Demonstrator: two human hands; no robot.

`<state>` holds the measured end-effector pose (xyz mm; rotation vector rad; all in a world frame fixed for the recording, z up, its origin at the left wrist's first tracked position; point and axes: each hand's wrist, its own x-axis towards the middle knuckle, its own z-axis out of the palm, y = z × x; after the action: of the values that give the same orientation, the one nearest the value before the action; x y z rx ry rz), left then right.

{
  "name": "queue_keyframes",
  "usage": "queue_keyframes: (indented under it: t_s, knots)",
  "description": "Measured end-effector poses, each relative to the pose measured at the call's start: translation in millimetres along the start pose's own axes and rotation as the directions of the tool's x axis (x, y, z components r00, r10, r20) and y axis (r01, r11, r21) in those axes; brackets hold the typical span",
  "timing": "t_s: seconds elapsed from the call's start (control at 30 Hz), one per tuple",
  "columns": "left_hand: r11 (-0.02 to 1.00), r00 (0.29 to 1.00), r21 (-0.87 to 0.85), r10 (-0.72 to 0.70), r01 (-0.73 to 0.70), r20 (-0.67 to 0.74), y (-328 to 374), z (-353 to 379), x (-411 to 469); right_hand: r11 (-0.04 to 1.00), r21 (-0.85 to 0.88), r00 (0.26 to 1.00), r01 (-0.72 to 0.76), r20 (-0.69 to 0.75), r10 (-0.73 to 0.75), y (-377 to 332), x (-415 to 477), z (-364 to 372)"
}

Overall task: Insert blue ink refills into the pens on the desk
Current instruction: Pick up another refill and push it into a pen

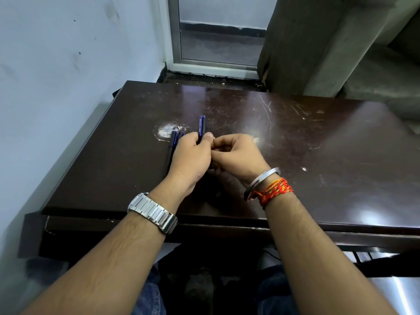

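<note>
- Holding pen up in left hand, fingers clenched round it, steadying.
- Right hand fingers pinched at its base; refill hidden.
- Spare pens beside, on tabletop.

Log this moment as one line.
left hand: holds black-and-blue plastic pen upright | right hand: fingers pinched at pen's base | two more pens: lying on dark wooden desk

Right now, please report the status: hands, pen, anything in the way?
Left hand holds a pen upright. Right hand pinches at its lower end, fingers closed. Two more pens lie on desk, beside left hand. Nothing blocking.
</note>
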<state>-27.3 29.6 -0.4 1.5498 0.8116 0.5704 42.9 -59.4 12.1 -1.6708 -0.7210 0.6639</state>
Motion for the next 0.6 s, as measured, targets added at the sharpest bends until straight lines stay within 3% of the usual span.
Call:
queue_keyframes:
  t_s: [0.2, 0.33, 0.6]
  knots:
    - [0.999, 0.997, -0.034, -0.017, 0.02, 0.07, -1.1, 2.7, -2.3, 0.974, 0.225, 0.978, -0.019, -0.199, 0.065, -2.9, 9.0, -7.4]
    - [0.999, 0.989, -0.049, 0.03, -0.023, 0.146, 2.5, 8.0, -6.7, 0.962, 0.273, 0.976, 0.026, -0.214, 0.034, -1.5, 7.8, -0.5]
    - [0.989, 0.984, 0.05, 0.13, -0.136, 0.119, 0.3, 14.0, -7.8, 0.942, 0.334, 0.973, 0.032, -0.227, 0.048, -2.2, 9.3, -1.9]
